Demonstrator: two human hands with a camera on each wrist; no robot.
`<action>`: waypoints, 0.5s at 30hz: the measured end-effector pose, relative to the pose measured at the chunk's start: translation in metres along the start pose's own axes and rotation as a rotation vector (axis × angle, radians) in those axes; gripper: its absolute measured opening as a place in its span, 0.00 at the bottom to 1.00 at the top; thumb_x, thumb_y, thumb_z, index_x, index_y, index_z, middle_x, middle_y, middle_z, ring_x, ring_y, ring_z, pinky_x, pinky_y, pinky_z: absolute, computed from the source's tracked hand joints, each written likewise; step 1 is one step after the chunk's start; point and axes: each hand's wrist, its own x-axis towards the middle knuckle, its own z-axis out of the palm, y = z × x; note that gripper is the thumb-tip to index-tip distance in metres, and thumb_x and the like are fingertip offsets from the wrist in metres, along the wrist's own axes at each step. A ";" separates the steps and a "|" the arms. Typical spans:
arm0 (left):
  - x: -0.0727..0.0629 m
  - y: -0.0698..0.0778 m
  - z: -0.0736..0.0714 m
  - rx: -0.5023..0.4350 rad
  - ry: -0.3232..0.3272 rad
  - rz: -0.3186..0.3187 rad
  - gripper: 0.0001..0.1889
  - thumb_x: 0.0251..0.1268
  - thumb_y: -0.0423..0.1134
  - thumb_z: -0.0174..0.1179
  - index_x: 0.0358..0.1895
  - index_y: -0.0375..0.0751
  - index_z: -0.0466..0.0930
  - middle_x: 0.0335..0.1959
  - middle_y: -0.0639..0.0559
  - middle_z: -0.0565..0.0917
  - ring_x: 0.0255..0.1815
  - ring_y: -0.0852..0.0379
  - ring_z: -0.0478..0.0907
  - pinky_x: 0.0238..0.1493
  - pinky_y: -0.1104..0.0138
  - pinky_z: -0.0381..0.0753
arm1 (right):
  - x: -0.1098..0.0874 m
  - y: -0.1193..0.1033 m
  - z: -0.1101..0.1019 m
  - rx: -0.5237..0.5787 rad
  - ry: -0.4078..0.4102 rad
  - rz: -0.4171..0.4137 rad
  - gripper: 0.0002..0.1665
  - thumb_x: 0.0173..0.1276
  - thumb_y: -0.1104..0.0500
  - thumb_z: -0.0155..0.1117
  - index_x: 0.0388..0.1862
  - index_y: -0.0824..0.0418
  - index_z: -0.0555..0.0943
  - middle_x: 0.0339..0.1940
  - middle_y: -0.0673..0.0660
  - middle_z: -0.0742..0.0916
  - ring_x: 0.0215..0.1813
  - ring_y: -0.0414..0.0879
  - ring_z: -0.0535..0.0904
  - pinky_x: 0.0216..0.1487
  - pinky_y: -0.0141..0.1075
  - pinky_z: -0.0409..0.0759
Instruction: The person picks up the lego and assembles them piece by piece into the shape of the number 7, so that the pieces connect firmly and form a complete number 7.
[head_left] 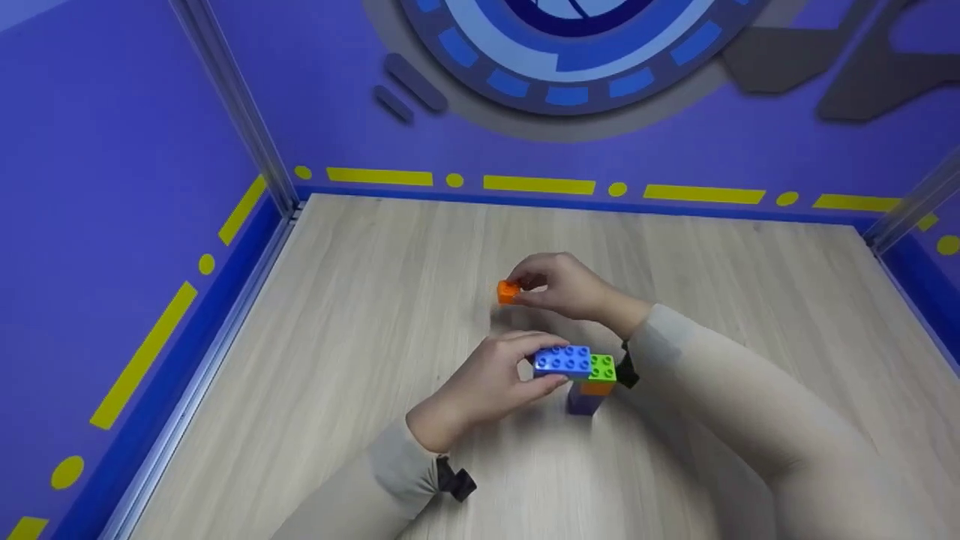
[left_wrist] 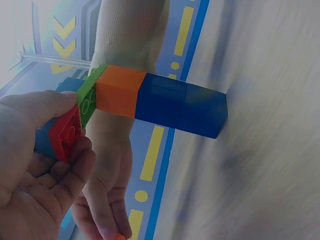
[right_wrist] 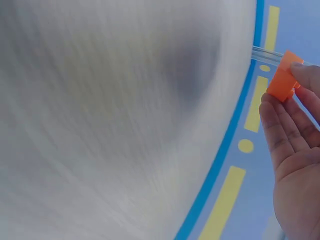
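Note:
My left hand (head_left: 491, 379) grips one end of a joined stack of toy building bricks, with the thumb and fingers on opposite sides of its blue top brick (head_left: 562, 361). In the left wrist view a red brick (left_wrist: 64, 134) sits under that blue one, beside a thin green brick (left_wrist: 90, 95). Below the green follow an orange brick (left_wrist: 120, 90) and a dark blue column (left_wrist: 180, 104). Whether the column's foot touches the table I cannot tell. Farther forward, my right hand (head_left: 566, 289) pinches a small loose orange brick (right_wrist: 284, 77) between thumb and fingertips, apart from the stack.
Under both hands lies a light wood-grain table (head_left: 390, 285). A purple-blue back wall (head_left: 322, 90) with yellow markings and a left side panel (head_left: 90, 187) border it. Metal posts (head_left: 236, 105) stand at the corners. Dark straps show at both wrists.

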 end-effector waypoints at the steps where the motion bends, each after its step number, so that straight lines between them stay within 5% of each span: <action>1: 0.000 0.000 0.000 0.002 0.001 0.000 0.21 0.79 0.41 0.74 0.68 0.39 0.87 0.63 0.46 0.92 0.57 0.56 0.88 0.62 0.56 0.91 | -0.004 -0.002 -0.002 0.008 0.008 0.004 0.15 0.77 0.61 0.79 0.60 0.58 0.93 0.57 0.56 0.95 0.57 0.51 0.93 0.68 0.51 0.91; 10: 0.001 0.000 0.000 -0.010 -0.007 -0.017 0.22 0.78 0.41 0.75 0.69 0.39 0.87 0.65 0.46 0.92 0.63 0.51 0.88 0.69 0.55 0.89 | -0.047 -0.012 -0.017 0.086 0.043 0.038 0.16 0.80 0.59 0.76 0.63 0.56 0.93 0.58 0.56 0.95 0.55 0.48 0.92 0.61 0.30 0.90; 15: 0.000 0.002 -0.002 -0.015 -0.017 -0.037 0.22 0.79 0.41 0.75 0.70 0.40 0.87 0.67 0.45 0.91 0.65 0.51 0.89 0.70 0.54 0.89 | -0.066 -0.017 -0.026 0.095 0.072 0.028 0.16 0.80 0.59 0.76 0.63 0.57 0.93 0.59 0.57 0.94 0.56 0.49 0.92 0.60 0.26 0.89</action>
